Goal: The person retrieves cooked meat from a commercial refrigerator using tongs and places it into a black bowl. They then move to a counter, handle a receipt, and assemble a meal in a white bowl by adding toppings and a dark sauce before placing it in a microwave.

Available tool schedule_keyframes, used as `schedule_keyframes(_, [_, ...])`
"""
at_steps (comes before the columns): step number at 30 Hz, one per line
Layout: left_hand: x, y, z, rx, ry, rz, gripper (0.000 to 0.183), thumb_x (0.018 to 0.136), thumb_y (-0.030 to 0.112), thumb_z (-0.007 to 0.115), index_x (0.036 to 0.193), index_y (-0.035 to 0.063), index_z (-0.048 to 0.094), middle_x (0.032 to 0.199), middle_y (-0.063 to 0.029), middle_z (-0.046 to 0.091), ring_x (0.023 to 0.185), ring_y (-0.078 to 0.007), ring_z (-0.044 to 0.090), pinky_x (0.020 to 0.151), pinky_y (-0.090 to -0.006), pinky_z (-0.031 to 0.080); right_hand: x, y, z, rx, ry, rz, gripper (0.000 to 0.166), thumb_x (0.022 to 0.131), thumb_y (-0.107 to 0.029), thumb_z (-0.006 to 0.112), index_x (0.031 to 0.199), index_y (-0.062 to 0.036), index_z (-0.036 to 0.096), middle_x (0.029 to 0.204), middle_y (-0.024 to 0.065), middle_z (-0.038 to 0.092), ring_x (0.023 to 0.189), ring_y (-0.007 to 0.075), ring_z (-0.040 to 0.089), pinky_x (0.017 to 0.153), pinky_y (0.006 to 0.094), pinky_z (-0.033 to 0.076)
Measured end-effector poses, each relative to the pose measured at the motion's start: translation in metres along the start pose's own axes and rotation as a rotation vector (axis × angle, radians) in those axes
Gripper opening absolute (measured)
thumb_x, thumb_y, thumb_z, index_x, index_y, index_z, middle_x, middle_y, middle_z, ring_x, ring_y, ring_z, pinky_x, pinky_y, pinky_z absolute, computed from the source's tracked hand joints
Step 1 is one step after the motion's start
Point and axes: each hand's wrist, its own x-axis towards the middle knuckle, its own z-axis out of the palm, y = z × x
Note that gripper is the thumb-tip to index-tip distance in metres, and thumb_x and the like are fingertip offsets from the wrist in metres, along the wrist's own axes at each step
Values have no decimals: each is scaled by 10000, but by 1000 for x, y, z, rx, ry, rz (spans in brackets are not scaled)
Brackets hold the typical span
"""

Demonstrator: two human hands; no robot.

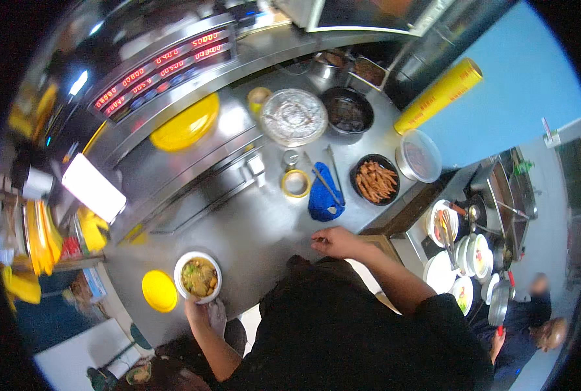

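Observation:
My left hand (196, 311) is at the near rim of a white bowl of soup or stew with chunks and chopped greens (198, 277), over the steel counter (251, 229); its fingers are partly hidden beneath the bowl. A yellow plate (159, 291) lies just left of the bowl. My right hand (337, 243) hovers at the counter's near edge with fingers curled, and nothing shows in it. Beyond it lie a blue cloth (323, 205) with metal tongs (338, 176) on it, a roll of tape (296, 184) and a black bowl of chicken feet (376, 180).
A foil-covered bowl (294, 117), a dark pot (347, 111) and a lidded tub (418, 156) stand farther back. A yellow roll (438, 96) leans by a blue panel. White plates (439, 272) crowd the right side, where another person's hand (498, 343) holds a red-handled tool.

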Motion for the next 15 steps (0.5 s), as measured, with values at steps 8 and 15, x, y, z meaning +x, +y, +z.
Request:
schedule_keyframes(8, [-21, -34, 77, 77, -2, -100, 540, 675, 30, 530, 1208, -25, 466, 1153, -152, 578, 978, -298, 619, 804, -411, 549, 57, 80, -187, 47, 256, 85, 413, 854, -326, 654, 1136, -27, 623, 1025, 181, 669, 953, 288, 648, 852, 350, 495])
schedule_keyframes(15, [-35, -47, 270, 32, -285, -127, 586, 666, -28, 534, 1249, -34, 470, 1160, -178, 596, 1034, -329, 609, 905, -444, 506, 180, 170, -341, -281, 1062, 130, 527, 763, -275, 705, 1190, -6, 554, 1105, 210, 589, 1041, 392, 536, 918, 422, 437])
